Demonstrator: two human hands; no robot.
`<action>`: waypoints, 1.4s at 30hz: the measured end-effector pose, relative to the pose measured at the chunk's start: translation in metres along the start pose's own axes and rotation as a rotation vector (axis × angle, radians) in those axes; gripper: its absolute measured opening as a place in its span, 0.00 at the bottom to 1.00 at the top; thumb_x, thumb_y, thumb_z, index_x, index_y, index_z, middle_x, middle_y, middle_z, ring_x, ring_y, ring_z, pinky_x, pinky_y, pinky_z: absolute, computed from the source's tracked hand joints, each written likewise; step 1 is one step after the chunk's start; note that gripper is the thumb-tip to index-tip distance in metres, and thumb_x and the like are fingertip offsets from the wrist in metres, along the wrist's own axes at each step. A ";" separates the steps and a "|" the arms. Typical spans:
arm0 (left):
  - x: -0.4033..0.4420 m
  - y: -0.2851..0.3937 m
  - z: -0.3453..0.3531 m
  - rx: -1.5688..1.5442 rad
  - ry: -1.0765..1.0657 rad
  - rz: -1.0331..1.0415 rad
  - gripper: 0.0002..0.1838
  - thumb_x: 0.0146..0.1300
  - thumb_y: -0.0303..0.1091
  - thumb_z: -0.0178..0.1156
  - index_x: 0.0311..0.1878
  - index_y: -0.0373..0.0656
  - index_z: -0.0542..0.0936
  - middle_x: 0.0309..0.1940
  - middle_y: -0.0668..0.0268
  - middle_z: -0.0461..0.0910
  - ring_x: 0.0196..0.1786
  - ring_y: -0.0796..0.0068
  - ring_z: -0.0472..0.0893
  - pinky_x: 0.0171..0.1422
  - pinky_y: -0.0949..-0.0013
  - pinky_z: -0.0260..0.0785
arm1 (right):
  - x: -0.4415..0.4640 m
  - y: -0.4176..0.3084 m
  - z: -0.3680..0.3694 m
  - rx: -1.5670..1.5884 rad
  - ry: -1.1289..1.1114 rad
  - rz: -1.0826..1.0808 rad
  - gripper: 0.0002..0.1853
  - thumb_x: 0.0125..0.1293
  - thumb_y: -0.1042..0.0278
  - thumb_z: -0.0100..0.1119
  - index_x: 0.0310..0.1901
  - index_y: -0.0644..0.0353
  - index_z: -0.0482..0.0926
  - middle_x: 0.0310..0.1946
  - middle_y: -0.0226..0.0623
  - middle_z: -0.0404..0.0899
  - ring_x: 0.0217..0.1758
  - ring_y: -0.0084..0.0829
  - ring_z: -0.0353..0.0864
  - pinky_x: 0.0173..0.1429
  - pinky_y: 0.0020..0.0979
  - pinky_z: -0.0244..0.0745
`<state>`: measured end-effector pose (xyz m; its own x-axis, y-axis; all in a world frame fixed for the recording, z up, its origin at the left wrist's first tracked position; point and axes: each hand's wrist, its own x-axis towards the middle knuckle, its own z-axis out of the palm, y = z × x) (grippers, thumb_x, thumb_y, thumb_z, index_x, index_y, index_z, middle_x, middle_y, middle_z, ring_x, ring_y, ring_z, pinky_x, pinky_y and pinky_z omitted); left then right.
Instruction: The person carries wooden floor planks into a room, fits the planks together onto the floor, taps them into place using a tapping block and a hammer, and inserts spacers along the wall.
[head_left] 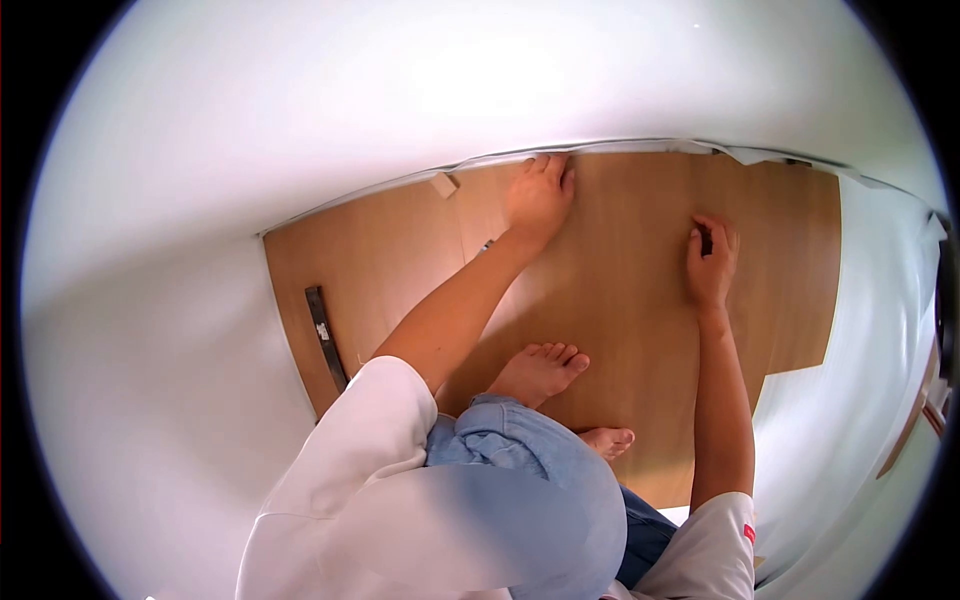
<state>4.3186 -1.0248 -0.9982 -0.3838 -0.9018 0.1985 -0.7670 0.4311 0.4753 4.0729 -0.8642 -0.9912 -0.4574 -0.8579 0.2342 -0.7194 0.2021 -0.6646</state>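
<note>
Left hand: my feed shows the left hand (540, 195) near one o'clock, fingers loosely extended at the far edge of the boards, nothing gripped that I can see.
Right hand: the right hand (712, 260), between two and three, has its fingers curled over the boards; its palm is shadowed, so I can't tell whether it holds anything.
Boards: flat, tan, wood-grain boards (620, 250) span nine to three o'clock, under the bare feet (540, 372).
Progress: I judge most of the floor covered; crinkled white sheeting (800, 410) remains exposed at four.
Loose pieces: a small pale wooden block (444, 185) near twelve; a flat black bar (326, 338) between eight and nine.
Containers: I make out none, so no contents to report.
</note>
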 end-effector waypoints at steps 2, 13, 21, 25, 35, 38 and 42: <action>0.000 0.002 -0.003 -0.018 -0.025 -0.025 0.16 0.67 0.36 0.61 0.56 0.46 0.82 0.40 0.58 0.81 0.46 0.53 0.79 0.54 0.53 0.74 | 0.000 0.001 -0.002 -0.014 -0.018 0.002 0.11 0.63 0.76 0.61 0.46 0.57 0.82 0.49 0.40 0.79 0.54 0.45 0.76 0.59 0.41 0.73; 0.004 -0.003 -0.013 -0.091 -0.123 -0.031 0.17 0.67 0.34 0.61 0.58 0.45 0.81 0.42 0.57 0.82 0.50 0.52 0.79 0.57 0.52 0.72 | -0.001 0.005 -0.010 0.024 -0.094 0.014 0.12 0.63 0.77 0.60 0.49 0.57 0.82 0.52 0.40 0.79 0.57 0.45 0.76 0.62 0.40 0.73; -0.067 -0.086 -0.086 0.376 0.094 -0.019 0.26 0.66 0.36 0.62 0.68 0.47 0.74 0.68 0.55 0.69 0.64 0.48 0.72 0.69 0.48 0.66 | -0.008 0.010 -0.012 0.035 -0.134 -0.004 0.13 0.64 0.77 0.60 0.50 0.58 0.82 0.54 0.41 0.79 0.60 0.46 0.75 0.65 0.41 0.72; -0.089 -0.104 -0.089 0.329 0.038 -0.003 0.29 0.64 0.34 0.66 0.69 0.44 0.73 0.68 0.53 0.67 0.65 0.50 0.71 0.69 0.50 0.65 | -0.009 0.007 -0.008 -0.050 -0.123 -0.044 0.12 0.65 0.76 0.59 0.50 0.58 0.82 0.55 0.40 0.77 0.60 0.46 0.75 0.65 0.41 0.71; -0.109 -0.099 -0.102 0.085 -0.119 -0.003 0.25 0.69 0.38 0.61 0.68 0.44 0.75 0.69 0.54 0.67 0.68 0.47 0.68 0.71 0.49 0.64 | -0.056 0.013 -0.104 -0.157 -0.729 0.236 0.19 0.62 0.73 0.62 0.56 0.58 0.79 0.56 0.47 0.80 0.59 0.51 0.79 0.62 0.45 0.76; -0.108 -0.112 -0.099 0.031 -0.128 0.024 0.26 0.69 0.37 0.61 0.68 0.42 0.74 0.72 0.52 0.65 0.72 0.45 0.65 0.75 0.49 0.61 | -0.134 0.017 -0.165 -0.170 -0.848 0.050 0.19 0.62 0.71 0.62 0.56 0.58 0.80 0.54 0.49 0.81 0.57 0.54 0.80 0.59 0.46 0.78; -0.098 -0.127 -0.088 0.100 -0.212 0.089 0.28 0.71 0.40 0.60 0.71 0.41 0.73 0.74 0.50 0.66 0.76 0.46 0.65 0.79 0.50 0.58 | -0.236 -0.034 -0.214 -0.101 -0.766 0.363 0.11 0.63 0.75 0.59 0.47 0.60 0.81 0.41 0.44 0.84 0.43 0.46 0.86 0.47 0.42 0.81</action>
<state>4.4991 -0.9939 -1.0030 -0.5433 -0.8382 0.0465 -0.7684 0.5189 0.3747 4.0936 -0.5680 -0.8719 -0.2155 -0.8071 -0.5497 -0.6563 0.5365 -0.5305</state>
